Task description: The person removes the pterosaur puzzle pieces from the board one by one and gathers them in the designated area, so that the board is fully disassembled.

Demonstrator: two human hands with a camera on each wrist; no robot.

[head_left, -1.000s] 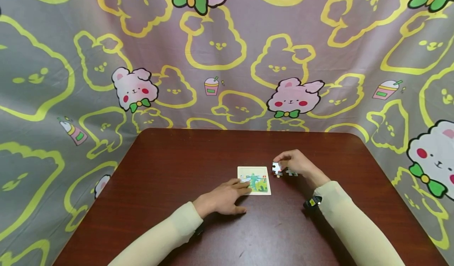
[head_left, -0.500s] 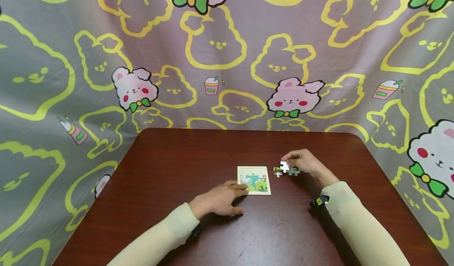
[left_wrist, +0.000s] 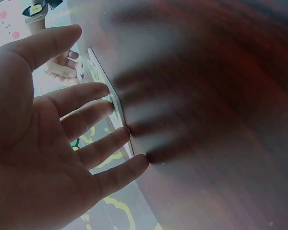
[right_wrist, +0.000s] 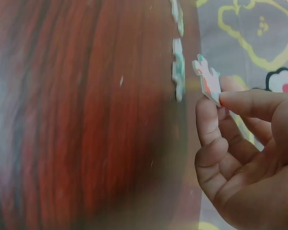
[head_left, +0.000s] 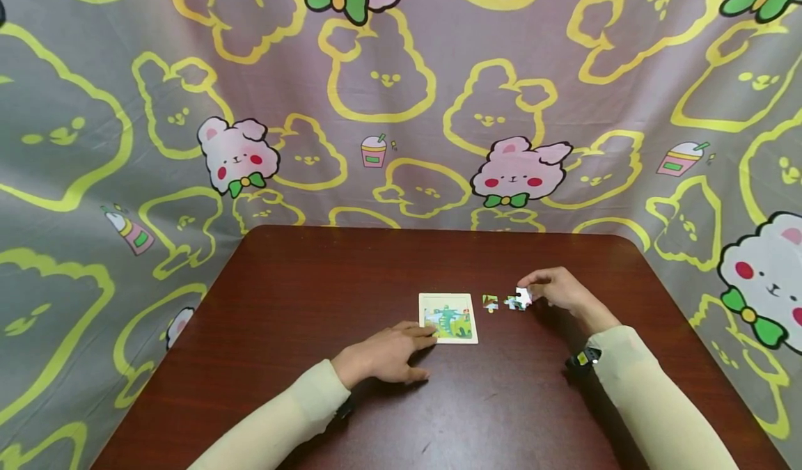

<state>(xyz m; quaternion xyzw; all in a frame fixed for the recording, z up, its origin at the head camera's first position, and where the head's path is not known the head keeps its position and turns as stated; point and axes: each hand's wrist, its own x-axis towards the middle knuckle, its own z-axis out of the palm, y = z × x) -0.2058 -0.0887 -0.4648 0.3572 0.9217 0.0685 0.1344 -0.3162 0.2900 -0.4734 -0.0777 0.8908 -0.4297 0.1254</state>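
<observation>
My right hand pinches a puzzle piece between thumb and fingers, held just above the table; the right wrist view shows the piece tilted on edge. Under and beside it lies a greenish piece, partly covered in the head view. A second loose piece lies between that one and the puzzle board, which has a pale frame and a green dinosaur picture. My left hand rests with spread fingers, its fingertips on the board's lower left edge; the left wrist view shows the hand along that edge.
The dark red-brown table reaches back to a grey curtain printed with yellow outlines and rabbit faces, which also hangs at both sides. A dark device is strapped at my right wrist.
My right hand has moved to the right with the pinched piece, uncovering the piece nearest the board. My left hand has drawn back slightly, with its fingertips still on the board.
</observation>
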